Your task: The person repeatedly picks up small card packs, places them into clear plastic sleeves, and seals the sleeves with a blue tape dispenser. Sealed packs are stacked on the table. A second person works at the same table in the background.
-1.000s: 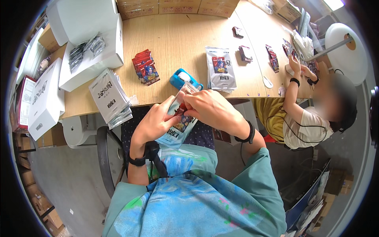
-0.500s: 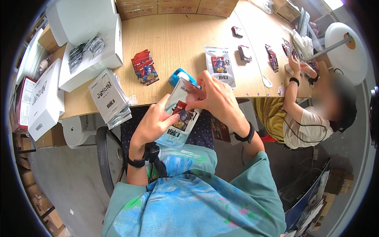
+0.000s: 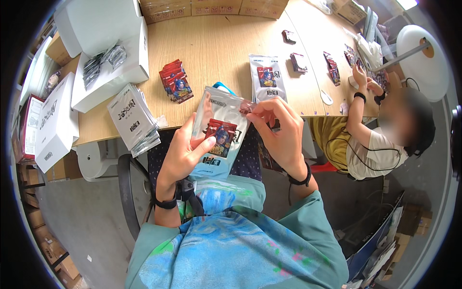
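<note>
My left hand is closed on the left side of a silver foil pouch, held tilted over my lap at the table edge. A red card packet with a blue-haired figure lies against the pouch's front, under my left thumb; whether it is inside or on top, I cannot tell. At the pouch's upper right corner, my right hand pinches the edge with thumb and forefinger. A small reddish patch shows beside those fingertips. Behind the pouch, a blue object is mostly hidden.
Fanned red card packets lie ahead; a stack of silver pouches sits to their right. White pouches are piled at the left edge by an open white box. A co-worker handles packets at the right.
My right hand has moved from the pouch's middle to its upper right corner, uncovering the red packet. The pouch now faces me more fully.
</note>
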A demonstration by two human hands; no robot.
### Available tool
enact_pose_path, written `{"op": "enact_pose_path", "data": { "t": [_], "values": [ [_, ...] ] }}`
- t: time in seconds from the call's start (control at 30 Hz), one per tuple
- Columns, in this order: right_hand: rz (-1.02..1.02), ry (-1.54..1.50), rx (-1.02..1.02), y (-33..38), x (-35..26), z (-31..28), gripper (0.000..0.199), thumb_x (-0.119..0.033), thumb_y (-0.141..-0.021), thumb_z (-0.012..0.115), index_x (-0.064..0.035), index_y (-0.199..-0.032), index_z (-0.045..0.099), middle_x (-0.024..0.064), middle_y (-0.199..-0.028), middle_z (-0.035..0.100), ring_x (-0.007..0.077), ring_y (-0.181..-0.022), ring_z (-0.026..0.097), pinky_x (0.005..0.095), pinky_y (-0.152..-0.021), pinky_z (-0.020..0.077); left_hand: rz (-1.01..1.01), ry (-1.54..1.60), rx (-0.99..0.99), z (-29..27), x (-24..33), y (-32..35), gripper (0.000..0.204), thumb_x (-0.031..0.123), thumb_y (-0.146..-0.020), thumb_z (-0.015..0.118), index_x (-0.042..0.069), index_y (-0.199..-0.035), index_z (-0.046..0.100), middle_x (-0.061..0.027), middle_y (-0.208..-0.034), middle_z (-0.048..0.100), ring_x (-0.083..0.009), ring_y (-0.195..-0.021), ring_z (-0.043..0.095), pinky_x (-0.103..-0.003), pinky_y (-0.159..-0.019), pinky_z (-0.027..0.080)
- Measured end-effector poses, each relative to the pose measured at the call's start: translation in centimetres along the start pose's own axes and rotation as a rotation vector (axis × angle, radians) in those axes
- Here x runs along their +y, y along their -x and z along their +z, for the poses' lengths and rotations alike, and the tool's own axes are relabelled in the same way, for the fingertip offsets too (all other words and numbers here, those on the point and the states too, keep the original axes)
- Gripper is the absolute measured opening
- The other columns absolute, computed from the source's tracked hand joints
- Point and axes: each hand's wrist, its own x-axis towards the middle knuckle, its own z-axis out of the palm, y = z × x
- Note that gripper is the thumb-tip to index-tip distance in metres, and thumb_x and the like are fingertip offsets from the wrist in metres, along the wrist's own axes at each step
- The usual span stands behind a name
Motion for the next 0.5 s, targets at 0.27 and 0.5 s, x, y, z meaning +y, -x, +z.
{"op": "enact_pose_path", "data": {
  "t": [0.27,0.5],
  "values": [
    [0.133,-0.180,0.245,1.6,-1.2,3.5,0.025,0.000,-0.083,0.079,-0.0020,-0.104,0.066,0.0084,-0.093,0.067,0.0193,-0.077,0.064,0.0310,-0.071,0.0532,0.149,-0.260,0.267,1.9,0.2,0.2,0.047,0.002,-0.095,0.065,-0.009,-0.137,0.046,-0.0229,-0.116,0.069,-0.0193,-0.094,0.074,-0.029,-0.075,0.056],
    [0.301,-0.430,0.338,1.5,-3.6,6.4,0.031,0.003,-0.088,0.075,0.0030,-0.113,0.057,0.0119,-0.103,0.069,0.0188,-0.086,0.070,0.0317,-0.077,0.0557,0.437,-0.493,0.385,3.4,-0.7,-0.4,0.048,0.002,-0.093,0.064,-0.007,-0.137,0.047,-0.0270,-0.132,0.061,-0.0377,-0.098,0.073,-0.041,-0.093,0.058]
  ]
}}
